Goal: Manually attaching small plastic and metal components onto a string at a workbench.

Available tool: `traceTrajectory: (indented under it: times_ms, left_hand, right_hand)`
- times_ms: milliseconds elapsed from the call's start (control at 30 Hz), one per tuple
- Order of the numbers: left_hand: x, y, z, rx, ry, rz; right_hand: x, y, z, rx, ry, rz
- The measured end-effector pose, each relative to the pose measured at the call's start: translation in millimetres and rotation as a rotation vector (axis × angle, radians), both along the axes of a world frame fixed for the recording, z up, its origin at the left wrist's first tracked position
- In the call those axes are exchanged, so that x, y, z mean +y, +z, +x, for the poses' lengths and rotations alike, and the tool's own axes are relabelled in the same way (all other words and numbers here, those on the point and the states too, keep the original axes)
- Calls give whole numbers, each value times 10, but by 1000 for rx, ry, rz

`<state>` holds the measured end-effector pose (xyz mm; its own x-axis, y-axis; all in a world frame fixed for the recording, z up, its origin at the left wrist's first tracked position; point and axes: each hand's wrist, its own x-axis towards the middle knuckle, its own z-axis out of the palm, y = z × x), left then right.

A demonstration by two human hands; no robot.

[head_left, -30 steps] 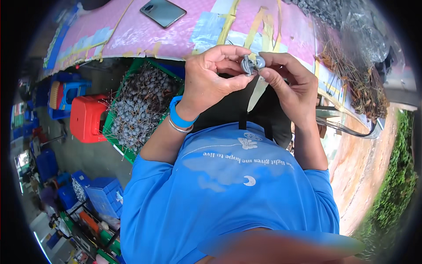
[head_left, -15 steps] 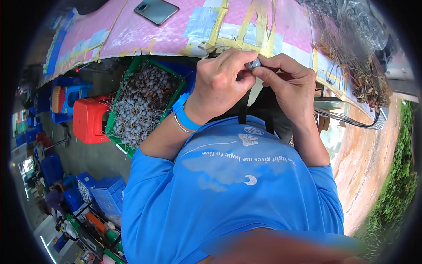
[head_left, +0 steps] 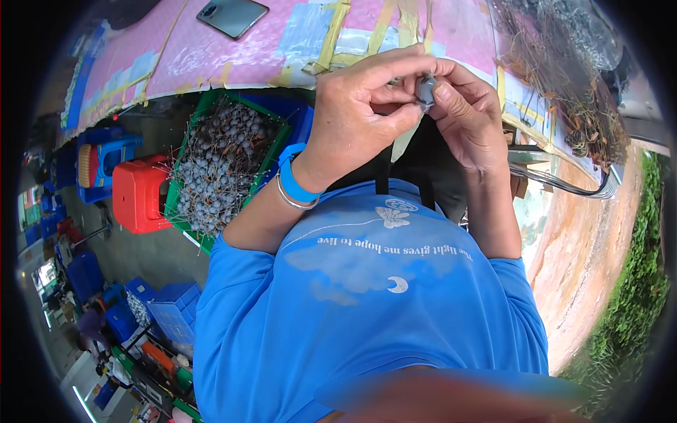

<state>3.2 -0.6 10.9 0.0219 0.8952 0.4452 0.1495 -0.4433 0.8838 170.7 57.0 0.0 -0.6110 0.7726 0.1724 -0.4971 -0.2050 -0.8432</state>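
Between my two hands is a small dark-grey rounded piece (head_left: pixel 425 90), shiny on its face, its exact kind not clear. My right hand (head_left: pixel 469 116) pinches it with thumb and forefinger. My left hand (head_left: pixel 352 120), wearing a blue band and a silver bangle at the wrist, has its thumb and fingers closed against the piece's other side. Both hands are raised in front of my chest, by the near edge of a pink-covered table (head_left: pixel 211 53). Fingers hide part of the piece.
Left of my arm, a green crate (head_left: pixel 204 116) holds many grey balls (head_left: pixel 218 166) with thin stems. Beside it stand a red stool (head_left: pixel 137 194) and blue stools. A phone (head_left: pixel 233 15) lies on the table. Bundled thin wires (head_left: pixel 564 84) lie at its right end.
The grey piece has turned so more of its dark face shows, and it sits slightly lower right. My left fingers have shifted along with it; the view has moved a little.
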Motion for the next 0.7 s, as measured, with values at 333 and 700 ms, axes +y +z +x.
traceTrajectory:
  times_ms: [333,700]
  left_hand:
    - [57,-80,49,-71,129,-92]
    - [-192,-110,-205,84,173,5]
  right_hand:
    - [-5,-217,-210,-26,-285,-65]
    - [-64,-85,-147,-142,-354,67]
